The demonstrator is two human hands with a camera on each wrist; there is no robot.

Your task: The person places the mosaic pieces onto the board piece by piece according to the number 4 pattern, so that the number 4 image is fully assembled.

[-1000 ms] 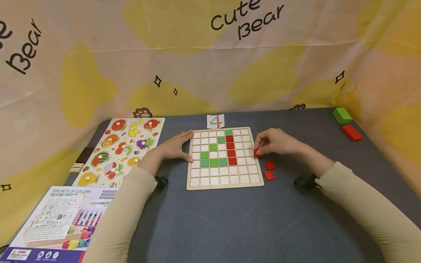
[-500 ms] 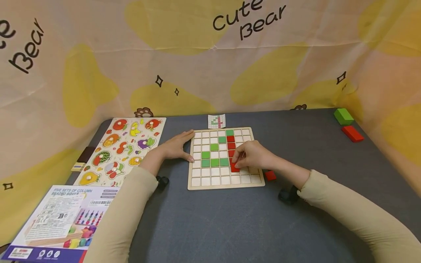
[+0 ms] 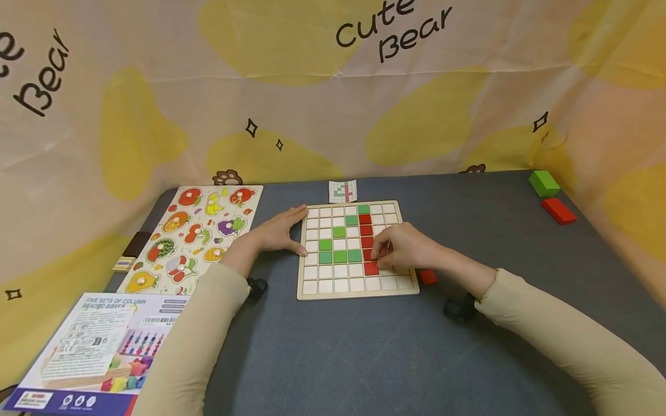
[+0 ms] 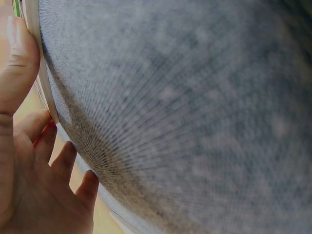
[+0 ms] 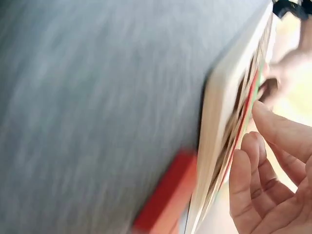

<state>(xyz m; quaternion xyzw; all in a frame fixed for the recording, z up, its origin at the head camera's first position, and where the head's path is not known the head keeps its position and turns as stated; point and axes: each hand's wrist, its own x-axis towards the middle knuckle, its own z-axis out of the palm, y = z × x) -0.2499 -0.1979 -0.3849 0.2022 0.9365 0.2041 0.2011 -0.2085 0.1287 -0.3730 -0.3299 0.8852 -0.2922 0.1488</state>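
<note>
A wooden grid board with white cells lies mid-table in the head view. My left hand rests along its left edge, thumb and fingers spread. Several green tiles and a column of red tiles fill some cells. Over the board's right half is my right hand, its fingertips right at the lowest red tile, which sits in a cell. In the right wrist view the thumb and fingers stand apart at the tile surface. A loose red tile lies beside the board's right edge, partly near the wrist.
A small pattern card lies behind the board. To the left are a fruit puzzle board and a printed box. A green block and a red block lie at the far right. A fabric backdrop encloses the table.
My right hand has carried a red tile from the board's right edge to the bottom of the red column, where it now sits in a cell. The left hand has stayed put.
</note>
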